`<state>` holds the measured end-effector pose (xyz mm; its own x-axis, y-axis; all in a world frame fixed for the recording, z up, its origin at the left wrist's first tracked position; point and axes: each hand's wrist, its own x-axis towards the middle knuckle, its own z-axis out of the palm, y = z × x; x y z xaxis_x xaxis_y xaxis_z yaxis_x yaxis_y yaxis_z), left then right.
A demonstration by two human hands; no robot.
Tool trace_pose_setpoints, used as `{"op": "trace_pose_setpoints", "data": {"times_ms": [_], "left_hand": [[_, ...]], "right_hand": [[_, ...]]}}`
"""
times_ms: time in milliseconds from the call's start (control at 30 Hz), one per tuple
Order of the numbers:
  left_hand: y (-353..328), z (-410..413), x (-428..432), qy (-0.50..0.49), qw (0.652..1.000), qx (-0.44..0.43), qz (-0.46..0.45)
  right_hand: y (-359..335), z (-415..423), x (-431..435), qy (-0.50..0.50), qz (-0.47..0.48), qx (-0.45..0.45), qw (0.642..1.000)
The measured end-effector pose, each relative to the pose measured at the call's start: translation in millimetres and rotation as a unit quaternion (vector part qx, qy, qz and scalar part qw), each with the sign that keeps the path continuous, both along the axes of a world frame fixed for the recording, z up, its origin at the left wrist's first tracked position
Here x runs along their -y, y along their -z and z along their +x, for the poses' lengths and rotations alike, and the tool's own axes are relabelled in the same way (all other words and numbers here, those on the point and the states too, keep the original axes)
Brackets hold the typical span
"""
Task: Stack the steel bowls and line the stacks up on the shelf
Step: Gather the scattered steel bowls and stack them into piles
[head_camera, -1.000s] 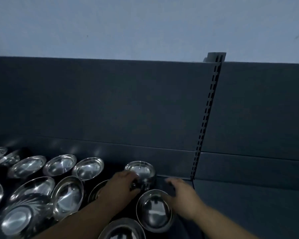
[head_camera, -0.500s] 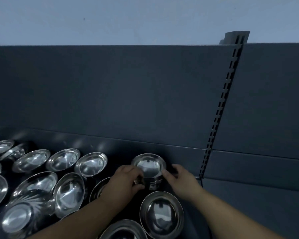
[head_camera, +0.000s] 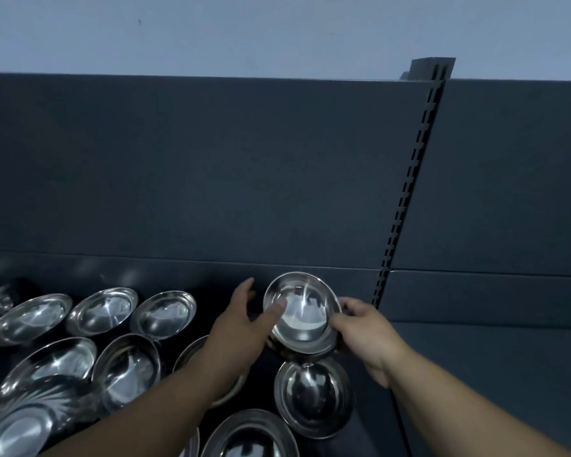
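Hands are settling a top bowl (head_camera: 302,308) onto a stack (head_camera: 305,350) at the back of the shelf (head_camera: 373,430).
Nearest, loose bowls (head_camera: 314,395) are lying open side up. Beyond them, the right hand (head_camera: 366,334) is pinching the top bowl's right rim in its grip; the left hand (head_camera: 244,321) is holding its grip spread, thumb touching the inner wall. The bowl is sitting tilted, just beside the upright (head_camera: 406,206); levelling it before release seems wise.

No text, label, brand or number can be read on anything in view.
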<state>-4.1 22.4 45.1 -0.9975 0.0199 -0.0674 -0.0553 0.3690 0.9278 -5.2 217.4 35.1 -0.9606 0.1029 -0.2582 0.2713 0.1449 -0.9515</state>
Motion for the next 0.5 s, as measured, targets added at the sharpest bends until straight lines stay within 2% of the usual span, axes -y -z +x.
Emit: {"op": "trace_pose_setpoints", "data": {"times_ms": [67, 167, 233, 267, 333, 400, 500], "left_hand": [[5, -5, 3, 0.018, 0.997, 0.070, 0.029], [12, -6, 6, 0.028, 0.995, 0.093, 0.022], [16, -6, 7, 0.018, 0.992, 0.109, 0.059], [16, -5, 8, 0.013, 0.989, 0.120, 0.080], [14, -5, 9, -0.002, 0.986, 0.128, 0.107], [15, -7, 11, -0.016, 0.988, 0.117, 0.105], [14, -8, 12, -0.034, 0.988, 0.108, 0.108]], "right_hand": [[2, 6, 0, -0.008, 0.002, -0.010, 1.000], [2, 15, 0, -0.018, -0.016, -0.015, 1.000], [6, 20, -2, -0.003, -0.018, -0.023, 1.000], [10, 22, -4, 0.007, 0.012, -0.029, 0.999], [17, 28, -10, 0.020, 0.133, -0.026, 0.991], [27, 38, -16, -0.018, 0.241, 0.032, 0.970], [49, 47, -16, -0.096, 0.279, 0.122, 0.948]]}}
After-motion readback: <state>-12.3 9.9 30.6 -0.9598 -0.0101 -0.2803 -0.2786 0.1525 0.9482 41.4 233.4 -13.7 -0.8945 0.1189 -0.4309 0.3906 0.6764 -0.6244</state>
